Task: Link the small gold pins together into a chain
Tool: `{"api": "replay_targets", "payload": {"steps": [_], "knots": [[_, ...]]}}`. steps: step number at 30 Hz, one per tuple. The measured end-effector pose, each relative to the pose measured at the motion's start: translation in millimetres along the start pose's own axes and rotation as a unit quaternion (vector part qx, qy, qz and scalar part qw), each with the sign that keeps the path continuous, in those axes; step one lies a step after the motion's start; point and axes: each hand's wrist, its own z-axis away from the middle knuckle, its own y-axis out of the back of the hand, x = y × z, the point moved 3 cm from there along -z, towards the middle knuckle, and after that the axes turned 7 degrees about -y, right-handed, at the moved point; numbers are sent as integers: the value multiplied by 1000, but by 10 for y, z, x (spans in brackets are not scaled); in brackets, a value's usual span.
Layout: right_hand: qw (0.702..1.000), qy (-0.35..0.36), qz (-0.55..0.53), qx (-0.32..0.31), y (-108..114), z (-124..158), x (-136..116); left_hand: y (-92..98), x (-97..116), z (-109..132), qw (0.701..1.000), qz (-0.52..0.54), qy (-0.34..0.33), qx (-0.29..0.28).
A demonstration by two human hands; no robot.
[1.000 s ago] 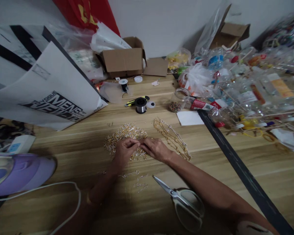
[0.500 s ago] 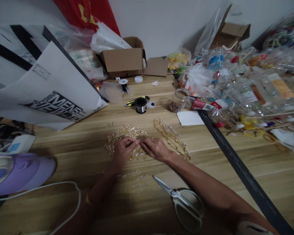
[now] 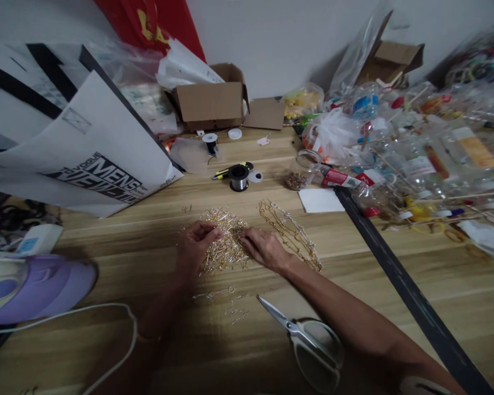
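A loose pile of small gold and silver jewellery pieces (image 3: 224, 249) lies on the wooden table. Over its left side, my left hand (image 3: 195, 241) has thumb and forefinger pinched together; whatever is between them is too small to name. My right hand (image 3: 265, 248) rests at the pile's right edge, fingers bent down into the pieces, their tips partly hidden. Just right of that hand lie several gold and silver chains (image 3: 290, 233). Nearer to me are a short chain with a ring (image 3: 214, 293) and a few shorter chain bits (image 3: 237, 314). Scissors (image 3: 296, 329) lie beside my right forearm.
Behind the pile stand a wire spool (image 3: 239, 176), a yellow-black cutter (image 3: 222, 173) and a jar of beads (image 3: 300, 173). A large white bag (image 3: 107, 148) and a purple appliance (image 3: 41, 285) with a white cable flank the left. Plastic bottles (image 3: 420, 159) crowd the right.
My hands were together over the pile; now they are apart. The left has moved left and slightly up, while the right has stayed near the same place with its fingers in the pieces.
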Motion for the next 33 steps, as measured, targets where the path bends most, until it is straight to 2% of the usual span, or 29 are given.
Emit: {"api": "replay_targets", "payload": {"steps": [2, 5, 8, 12, 14, 19, 22, 25, 26, 31, 33], "knots": [[1000, -2, -7, -1, 4, 1, 7, 135, 35, -61, 998, -49, -25, 7], [1000, -1, -27, -1, 3, 5, 19, 375, 85, -144, 984, -152, -73, 51], [999, -7, -41, -2, -10, 11, 40, 471, 80, -180, 976, -198, -83, 25], [998, -26, -58, -7, -20, 15, 68, 352, 22, -152, 973, -207, -89, -50], [997, -29, -72, -6, -9, 13, 68, 266, 3, -134, 964, -226, -120, -70], [994, -16, -110, -10, 24, 0, 41, 100, 30, -81, 914, -313, -254, -57], [994, -4, -109, -10, 21, 0, 28, -52, 40, -2, 913, -283, -268, -120], [994, 17, -111, -10, 7, 8, 9, -207, 43, 99, 920, -232, -247, -197], [993, 25, -115, -11, 4, 10, 0, -239, 37, 123, 926, -222, -227, -205], [991, 39, -130, -12, 13, 2, -44, -277, -60, 168, 968, -117, -87, -204], [990, 37, -134, -10, 24, -6, -53, -265, -100, 162, 976, -81, -60, -195]]}}
